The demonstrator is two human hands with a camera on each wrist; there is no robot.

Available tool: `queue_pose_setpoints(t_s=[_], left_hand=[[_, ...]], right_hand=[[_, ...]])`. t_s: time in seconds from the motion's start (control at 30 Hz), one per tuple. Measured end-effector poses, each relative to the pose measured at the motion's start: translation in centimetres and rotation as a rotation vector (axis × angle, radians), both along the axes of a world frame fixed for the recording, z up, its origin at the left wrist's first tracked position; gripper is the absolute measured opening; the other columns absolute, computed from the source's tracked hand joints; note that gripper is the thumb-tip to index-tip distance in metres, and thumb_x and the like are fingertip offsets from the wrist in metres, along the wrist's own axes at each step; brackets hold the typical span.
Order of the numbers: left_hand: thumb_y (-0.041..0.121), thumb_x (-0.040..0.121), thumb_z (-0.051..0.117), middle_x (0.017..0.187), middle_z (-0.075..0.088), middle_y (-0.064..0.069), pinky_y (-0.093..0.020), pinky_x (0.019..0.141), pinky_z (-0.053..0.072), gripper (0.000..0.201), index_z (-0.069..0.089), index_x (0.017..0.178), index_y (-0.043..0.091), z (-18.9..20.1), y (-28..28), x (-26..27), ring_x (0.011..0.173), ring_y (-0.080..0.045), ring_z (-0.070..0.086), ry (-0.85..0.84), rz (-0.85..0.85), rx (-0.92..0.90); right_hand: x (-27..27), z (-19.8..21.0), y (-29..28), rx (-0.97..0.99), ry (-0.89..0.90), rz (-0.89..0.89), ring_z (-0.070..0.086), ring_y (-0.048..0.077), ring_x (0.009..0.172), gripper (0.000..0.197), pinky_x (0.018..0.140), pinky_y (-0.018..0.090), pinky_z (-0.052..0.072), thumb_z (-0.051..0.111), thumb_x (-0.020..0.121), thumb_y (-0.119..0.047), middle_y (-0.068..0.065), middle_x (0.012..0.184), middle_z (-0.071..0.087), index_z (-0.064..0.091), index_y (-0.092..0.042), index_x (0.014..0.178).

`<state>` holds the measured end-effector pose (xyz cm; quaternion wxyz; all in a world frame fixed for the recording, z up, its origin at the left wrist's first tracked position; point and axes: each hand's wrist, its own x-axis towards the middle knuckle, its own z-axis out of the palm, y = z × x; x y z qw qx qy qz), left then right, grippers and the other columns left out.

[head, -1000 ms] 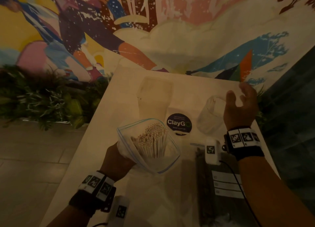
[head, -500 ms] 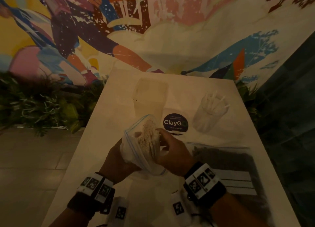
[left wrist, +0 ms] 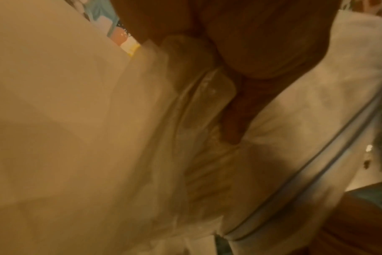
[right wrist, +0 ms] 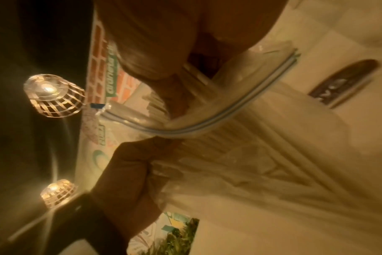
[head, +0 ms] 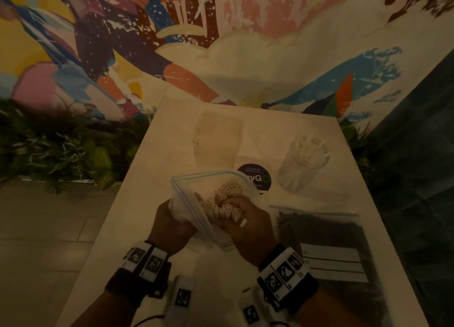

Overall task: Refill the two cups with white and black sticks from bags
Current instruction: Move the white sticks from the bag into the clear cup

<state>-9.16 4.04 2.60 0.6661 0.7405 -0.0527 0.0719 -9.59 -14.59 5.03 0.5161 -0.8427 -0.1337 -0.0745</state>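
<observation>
Grabbing a bunch of white sticks (head: pixel 222 205) out of the open zip bag (head: pixel 189 205) looks like the step in hand, so I'd call this the middle of the white refill. Centre of the head view, on the white table (head: pixel 157 154): the left hand (head: pixel 169 226) is bunched round the bag's lower end, holding it tilted with the mouth up. The right hand (head: pixel 248 224) has its fingers curled round a cluster of stick ends at the mouth.

Right of centre, the bag of black sticks (head: pixel 324 231) lies flat and looks untouched. In the upper right of the table, a clear cup (head: pixel 303 164) holds only a few white sticks. A second, paler cup (head: pixel 217 135) stands upper centre; can't make out its contents.

Next move, I reckon: lift the bundle clear of the zip edge and carry it to the clear cup without dropping any.

Only the right wrist view shows the curved zip rim (right wrist: pixel 218 119) and hanging lamps (right wrist: pixel 52 98) at its left. The left wrist view shows just crumpled plastic (left wrist: pixel 207 107) under the fingers (left wrist: pixel 262 43).
</observation>
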Motion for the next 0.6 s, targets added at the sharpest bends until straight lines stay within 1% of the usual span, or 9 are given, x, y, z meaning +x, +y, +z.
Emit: queue_pose_setpoints(t_s=[0.07,0.1,0.2,0.3,0.37,0.4,0.43,0.5,0.6], left_hand=[[0.033,0.045,0.076,0.087,0.072,0.019,-0.017,0.068,0.054,0.045,0.070,0.087,0.046,-0.7,0.4,0.1,0.080,0.002,0.067,0.030,0.020,-0.046],[0.032,0.043,0.076,0.086,0.072,0.019,-0.018,0.069,0.055,0.045,0.071,0.086,0.046,-0.9,0.6,0.2,0.080,0.002,0.067,0.039,0.032,-0.066],[0.031,0.044,0.075,0.084,0.073,0.018,-0.019,0.070,0.055,0.043,0.072,0.085,0.045,-1.2,0.7,0.1,0.080,0.001,0.067,0.051,0.040,-0.094],[0.033,0.045,0.074,0.082,0.072,0.022,-0.014,0.068,0.053,0.039,0.072,0.083,0.045,-1.0,0.4,-0.4,0.078,0.005,0.066,0.050,0.047,-0.082],[0.035,0.043,0.073,0.082,0.071,0.026,-0.010,0.068,0.051,0.037,0.072,0.080,0.032,-1.0,0.3,-0.6,0.078,0.008,0.065,0.053,0.057,-0.068],[0.036,0.042,0.072,0.081,0.070,0.028,-0.008,0.066,0.050,0.040,0.069,0.081,0.028,-1.0,0.3,-0.6,0.077,0.010,0.064,0.056,0.063,-0.065],[0.037,0.041,0.071,0.081,0.069,0.029,-0.006,0.065,0.049,0.045,0.065,0.083,0.025,-1.0,0.3,-0.6,0.076,0.011,0.064,0.056,0.065,-0.055],[0.037,0.041,0.072,0.082,0.070,0.027,-0.008,0.065,0.050,0.048,0.062,0.085,0.021,-1.0,0.2,-0.5,0.076,0.010,0.064,0.067,0.063,-0.030],[0.038,0.041,0.074,0.083,0.072,0.022,-0.014,0.068,0.054,0.050,0.063,0.086,0.022,-1.4,0.4,-0.4,0.078,0.006,0.065,0.085,0.071,-0.019]], right_hand=[[0.1,-0.7,0.1,0.033,0.129,-0.001,0.050,-0.025,0.080,0.031,0.068,-0.003,0.036,0.078,0.075,-0.019,-0.030,0.086,0.056,0.056,-0.034,0.091],[0.1,-0.8,0.1,0.048,0.146,-0.002,0.050,-0.026,0.080,0.033,0.067,-0.003,0.037,0.078,0.075,-0.020,-0.030,0.086,0.056,0.054,-0.036,0.091],[0.2,-1.0,0.2,0.097,0.076,-0.043,0.053,-0.021,0.082,0.021,0.068,-0.001,0.039,0.067,0.073,-0.037,-0.029,0.086,0.058,0.055,-0.037,0.090],[-0.1,-1.3,0.0,0.095,0.057,-0.043,0.053,-0.021,0.083,0.018,0.069,-0.001,0.038,0.060,0.073,-0.044,-0.029,0.087,0.058,0.054,-0.038,0.089],[-0.2,-1.8,-0.1,0.078,0.077,-0.012,0.051,-0.022,0.085,0.018,0.072,-0.002,0.037,0.060,0.074,-0.046,-0.029,0.090,0.057,0.053,-0.040,0.089],[-0.2,-2.0,-0.1,0.061,0.066,-0.017,0.051,-0.022,0.085,0.018,0.072,-0.002,0.037,0.060,0.074,-0.047,-0.028,0.090,0.057,0.053,-0.040,0.089],[-0.1,-2.3,-0.2,0.050,0.051,-0.036,0.051,-0.020,0.084,0.018,0.072,-0.002,0.036,0.060,0.075,-0.047,-0.026,0.089,0.057,0.054,-0.038,0.089],[-0.1,-3.0,-0.5,0.045,0.020,-0.100,0.054,-0.010,0.083,0.026,0.071,0.001,0.038,0.059,0.076,-0.048,-0.016,0.088,0.061,0.059,-0.025,0.090],[-0.2,-3.8,-0.8,-0.017,0.021,-0.035,0.059,0.009,0.094,0.035,0.081,0.014,0.045,0.056,0.083,-0.044,-0.002,0.100,0.065,0.061,-0.014,0.099]])
